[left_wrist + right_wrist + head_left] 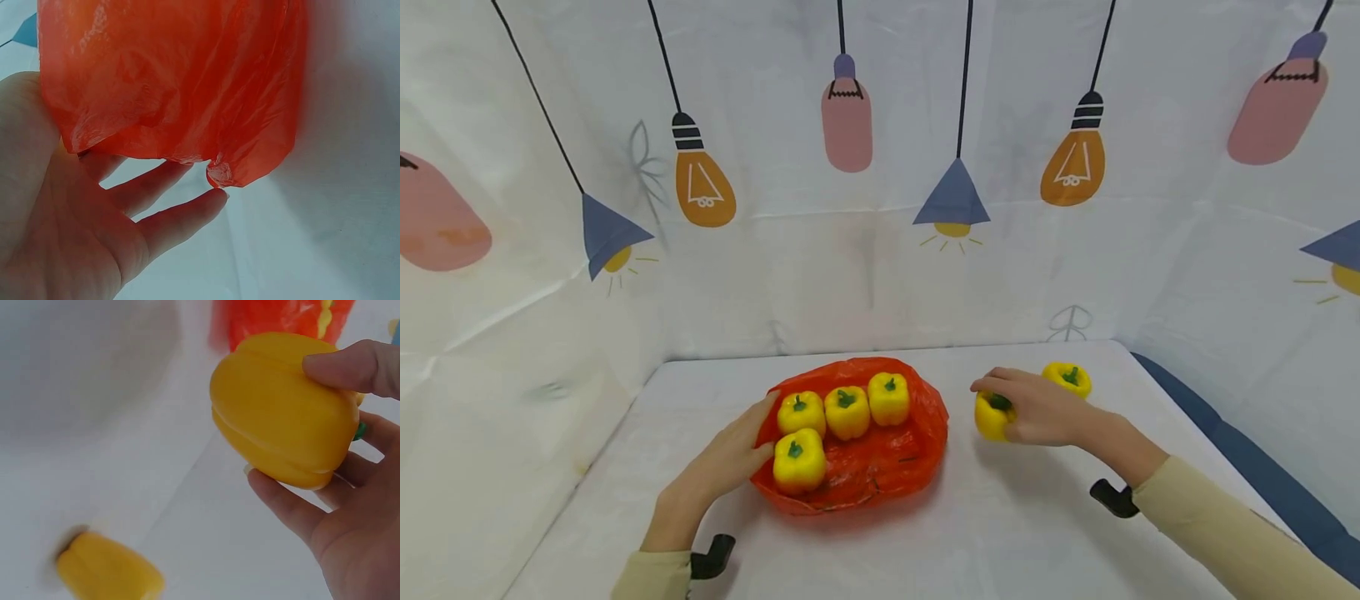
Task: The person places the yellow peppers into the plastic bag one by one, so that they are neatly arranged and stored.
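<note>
A red plastic bag lies spread wide on the table with several yellow bell peppers inside, green stems up. My left hand holds the bag's left rim; in the left wrist view, its fingers reach along the edge of the red plastic, some tips hidden behind it. To the right of the bag, my right hand grips a yellow bell pepper between thumb and fingers, clear in the right wrist view. Another yellow bell pepper sits on the table behind that hand.
The white-covered table meets a white curtain printed with lamps at the back. A dark blue strip runs beside the table's right edge.
</note>
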`<control>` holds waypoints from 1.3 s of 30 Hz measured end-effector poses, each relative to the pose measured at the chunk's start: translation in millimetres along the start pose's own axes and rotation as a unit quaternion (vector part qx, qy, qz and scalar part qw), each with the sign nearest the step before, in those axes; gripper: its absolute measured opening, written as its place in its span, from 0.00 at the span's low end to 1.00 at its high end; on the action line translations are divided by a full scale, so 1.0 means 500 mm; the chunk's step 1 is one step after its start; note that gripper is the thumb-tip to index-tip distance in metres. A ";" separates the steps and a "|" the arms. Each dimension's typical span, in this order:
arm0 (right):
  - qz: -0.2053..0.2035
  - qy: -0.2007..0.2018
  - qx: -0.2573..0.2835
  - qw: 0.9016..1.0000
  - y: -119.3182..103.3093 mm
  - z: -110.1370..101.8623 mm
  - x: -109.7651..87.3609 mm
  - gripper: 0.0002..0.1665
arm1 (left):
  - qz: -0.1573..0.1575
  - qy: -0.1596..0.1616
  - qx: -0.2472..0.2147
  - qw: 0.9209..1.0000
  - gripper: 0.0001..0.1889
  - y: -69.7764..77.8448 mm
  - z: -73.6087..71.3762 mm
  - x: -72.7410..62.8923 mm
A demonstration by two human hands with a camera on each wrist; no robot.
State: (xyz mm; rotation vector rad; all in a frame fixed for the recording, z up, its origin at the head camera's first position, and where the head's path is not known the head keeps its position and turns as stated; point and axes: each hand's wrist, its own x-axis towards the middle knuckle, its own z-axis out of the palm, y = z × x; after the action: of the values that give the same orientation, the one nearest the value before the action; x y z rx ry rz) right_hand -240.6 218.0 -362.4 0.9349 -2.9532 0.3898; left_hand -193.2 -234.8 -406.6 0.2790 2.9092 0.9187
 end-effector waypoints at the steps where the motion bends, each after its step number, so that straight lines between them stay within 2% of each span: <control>1: -0.003 0.004 0.001 1.000 -0.008 -0.004 0.004 0.36 | 0.001 0.000 0.001 1.000 0.39 0.000 0.000 0.001; 9: -0.040 0.022 0.007 0.999 -0.075 -0.024 0.045 0.37 | 0.011 -0.001 0.007 1.000 0.39 -0.001 0.002 0.000; 19: -0.089 0.027 0.045 0.995 -0.143 -0.009 0.104 0.35 | 0.008 0.000 0.007 1.000 0.39 -0.004 0.001 -0.005; 26: -0.072 -0.010 0.062 0.995 -0.184 0.016 0.136 0.40 | 0.008 -0.002 0.011 1.000 0.39 0.003 0.000 0.005; 32: -0.086 -0.045 0.043 0.994 -0.227 0.051 0.156 0.41 | 0.001 -0.004 0.008 1.000 0.39 0.002 -0.001 0.003; 39: -0.104 -0.068 0.024 0.992 -0.274 0.097 0.167 0.44 | -0.003 -0.003 0.003 1.000 0.39 0.000 -0.002 -0.001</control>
State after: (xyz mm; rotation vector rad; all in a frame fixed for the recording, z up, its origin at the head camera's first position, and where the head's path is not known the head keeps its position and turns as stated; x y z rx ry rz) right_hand -228.4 50.8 -370.1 1.3088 -2.9343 0.4064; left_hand -193.0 -235.4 -405.5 0.2742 2.9065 0.9065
